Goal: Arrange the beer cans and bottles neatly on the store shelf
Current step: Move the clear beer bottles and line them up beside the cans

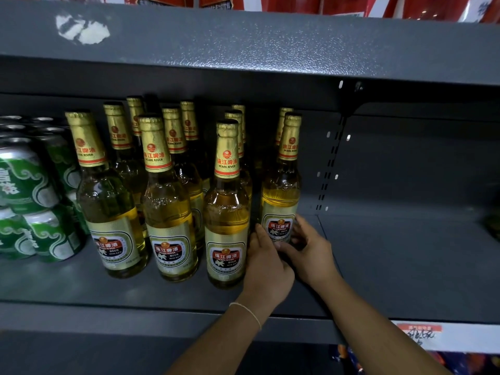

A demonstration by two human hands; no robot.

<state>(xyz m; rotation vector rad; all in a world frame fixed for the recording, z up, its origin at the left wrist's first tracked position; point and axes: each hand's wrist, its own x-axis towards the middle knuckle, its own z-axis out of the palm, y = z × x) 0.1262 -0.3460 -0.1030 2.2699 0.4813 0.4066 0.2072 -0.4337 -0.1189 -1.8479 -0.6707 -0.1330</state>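
- Both forearms rise from the bottom edge, cut off below the elbows; a thin pale band circles the left wrist.
- Left hand (266, 262) lies against the lower left side of the rightmost bottle (281, 196), fingers curved along its base; its fingertips are hidden behind the glass.
- Right hand (308, 246) cups the same bottle's lower right side, thumb and fingers wrapped toward the label, so both hands grasp it.
- That bottle stands upright on the grey shelf (392, 266), set a little back from the front row (167, 201) of three like bottles to its left and just beside the nearest of them.
- Clear glass, golden beer, gold foil neck reading "PEARL RIVER", red-and-black oval label partly covered by fingers.
- More bottles (186, 128) stand behind in shadow; their lower halves are hidden and their count is hard to tell.
- Green cans (29, 201) are stacked at far left, cut off by the frame edge.
- Price tag (422, 335) on the shelf lip bears blurred handwriting, unreadable.
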